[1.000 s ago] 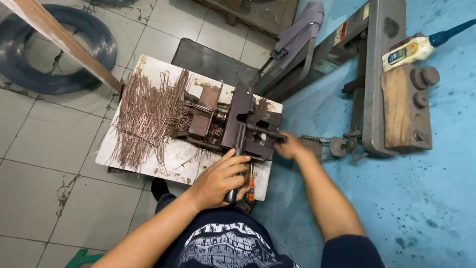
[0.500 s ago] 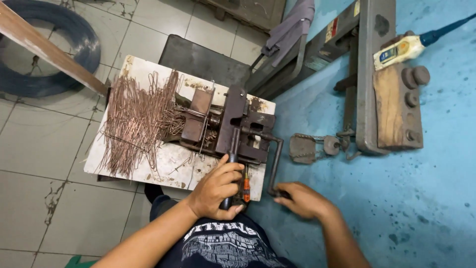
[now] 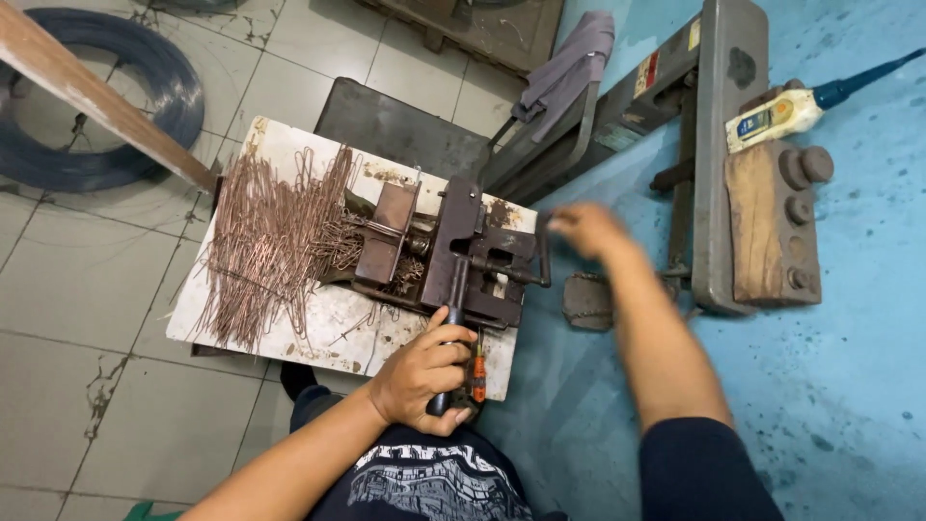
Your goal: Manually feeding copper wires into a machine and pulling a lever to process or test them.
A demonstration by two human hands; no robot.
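Tiled floor (image 3: 87, 289) left, blue floor (image 3: 849, 386) right; white board (image 3: 318, 333) carries iron bending jig (image 3: 463, 260) and loose pile of copper wire pieces (image 3: 270, 241), no container around them; my left hand (image 3: 424, 371) wraps the jig's lever handle (image 3: 446, 386); my right hand (image 3: 588, 230), blurred, is at the crank (image 3: 542, 256), grip unclear.
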